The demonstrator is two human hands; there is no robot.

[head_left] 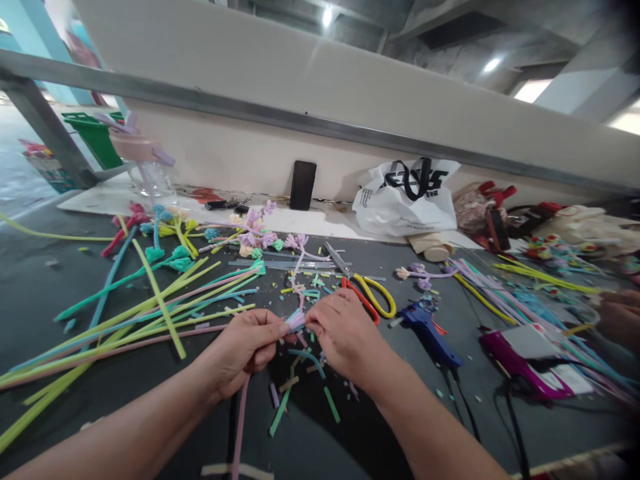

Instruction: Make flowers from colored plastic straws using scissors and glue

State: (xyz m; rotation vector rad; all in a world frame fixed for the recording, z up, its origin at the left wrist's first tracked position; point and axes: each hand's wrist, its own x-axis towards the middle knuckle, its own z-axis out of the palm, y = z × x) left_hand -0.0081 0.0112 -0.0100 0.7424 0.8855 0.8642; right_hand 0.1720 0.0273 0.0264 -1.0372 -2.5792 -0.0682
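Close in front of me, my left hand (254, 341) pinches a small pipe-cleaner flower (295, 321) with pale blue and lilac tips. A pink pipe-cleaner stem (241, 427) runs down from below that hand. My right hand (345, 330) is closed at the flower's other side, its fingertips touching the tips; whether they grip one is hidden. Just beyond my right hand lie scissors (383, 297) with yellow and orange handles, blades apart. Short cut pieces of pipe cleaner (313, 360) are scattered under and around both hands.
Long pipe cleaners (150, 313) spread to the left, with finished flowers (255, 233) behind. At right are a blue glue gun (433, 337), a purple device (530, 363) with cords, and another person's hand (620, 317). A phone (303, 185), white bag (407, 200) and bottle (145, 167) stand along the back.
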